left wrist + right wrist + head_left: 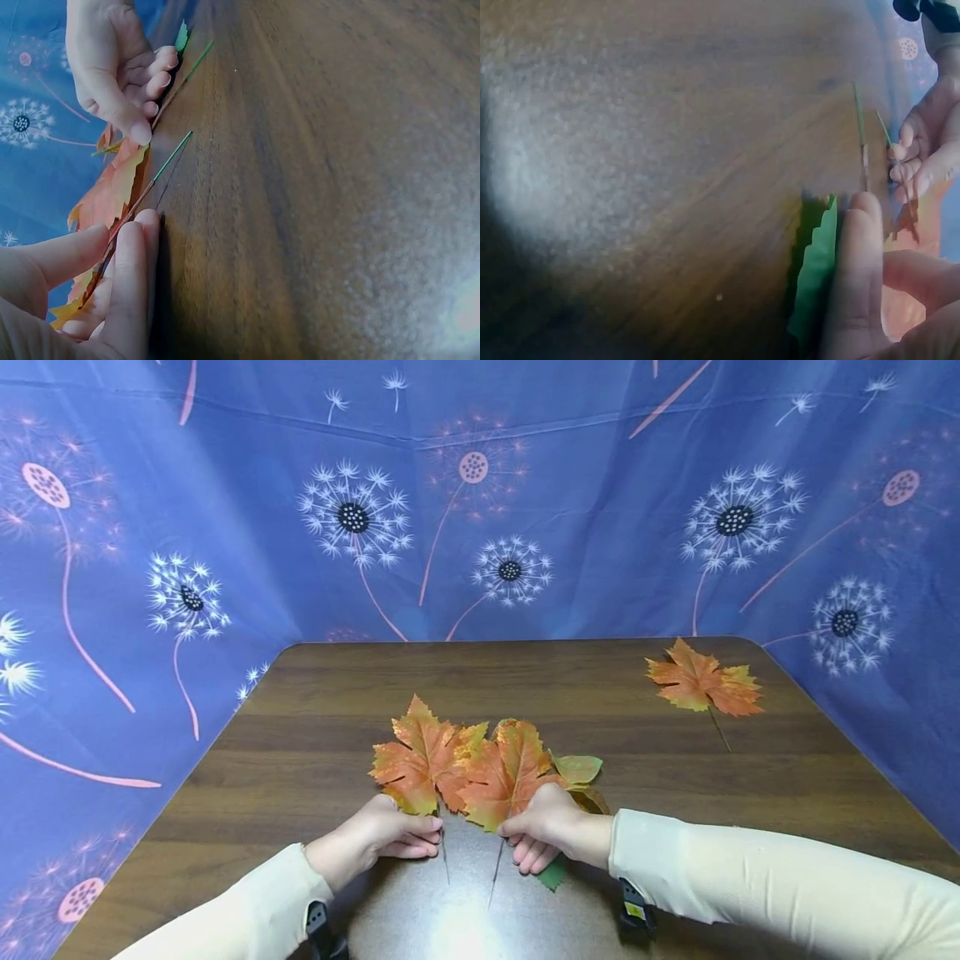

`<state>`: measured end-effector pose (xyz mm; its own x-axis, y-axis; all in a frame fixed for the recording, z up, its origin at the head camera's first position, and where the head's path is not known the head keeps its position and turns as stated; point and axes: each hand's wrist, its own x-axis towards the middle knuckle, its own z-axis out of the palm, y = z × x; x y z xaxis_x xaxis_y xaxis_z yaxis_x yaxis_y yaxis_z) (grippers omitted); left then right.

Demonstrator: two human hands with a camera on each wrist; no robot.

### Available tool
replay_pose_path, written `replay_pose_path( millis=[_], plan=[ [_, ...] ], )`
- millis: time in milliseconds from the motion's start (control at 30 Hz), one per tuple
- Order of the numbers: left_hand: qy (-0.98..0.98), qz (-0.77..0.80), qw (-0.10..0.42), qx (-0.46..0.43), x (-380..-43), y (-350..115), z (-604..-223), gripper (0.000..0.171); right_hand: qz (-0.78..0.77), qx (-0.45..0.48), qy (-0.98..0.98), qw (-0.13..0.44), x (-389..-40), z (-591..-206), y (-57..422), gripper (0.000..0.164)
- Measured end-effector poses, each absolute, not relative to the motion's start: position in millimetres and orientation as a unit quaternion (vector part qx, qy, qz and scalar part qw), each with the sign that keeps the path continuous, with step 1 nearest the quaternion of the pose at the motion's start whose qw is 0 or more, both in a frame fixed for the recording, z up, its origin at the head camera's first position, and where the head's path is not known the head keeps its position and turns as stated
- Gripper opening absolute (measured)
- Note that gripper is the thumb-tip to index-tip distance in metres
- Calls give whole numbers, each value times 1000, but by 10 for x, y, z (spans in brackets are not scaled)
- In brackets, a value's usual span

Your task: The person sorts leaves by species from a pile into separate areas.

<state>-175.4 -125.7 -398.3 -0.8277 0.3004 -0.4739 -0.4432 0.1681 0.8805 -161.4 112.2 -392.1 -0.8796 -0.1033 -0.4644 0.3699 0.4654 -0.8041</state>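
Two orange and yellow artificial maple leaves are held side by side low over the table, their blades overlapping in the head view. My left hand (390, 828) pinches the thin stem of the left maple leaf (423, 752) between thumb and fingers. The green tip of that stem (172, 157) sticks out past the fingers in the left wrist view. My right hand (546, 827) pinches the stem of the right maple leaf (513, 768) just below its blade. Beneath and beside the right hand show a green leaf (577, 768) and a green serrated leaf edge (817, 277), partly hidden by the hand.
Another orange maple leaf (697, 681) with a dark stem lies at the table's back right. The brown wooden table (300, 735) has rounded far corners. Behind it and at both sides hangs a blue cloth (600, 560) printed with dandelions.
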Motion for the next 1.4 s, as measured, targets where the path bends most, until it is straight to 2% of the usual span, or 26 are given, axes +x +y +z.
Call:
replay_pose_path(
  millis=[233, 667, 1100, 1400],
  plan=[
    [711, 641, 286, -50, -1748, -1243, -3986, 18, -503, 72, 835, 211, -1543, -3878, 1099, 13],
    [716, 635, 284, -49, -1745, -1212, -3977, 15, -506, 35, 843, 183, -1495, -3889, 1158, 10],
    [711, 644, 277, -62, -1742, -1233, -4005, 12, -513, 79, 835, 184, -1496, -3834, 1123, 10],
    [708, 644, 286, -54, -1758, -1241, -4007, 13, -502, 73, 844, 174, -1470, -3817, 1166, 11]
  ],
)
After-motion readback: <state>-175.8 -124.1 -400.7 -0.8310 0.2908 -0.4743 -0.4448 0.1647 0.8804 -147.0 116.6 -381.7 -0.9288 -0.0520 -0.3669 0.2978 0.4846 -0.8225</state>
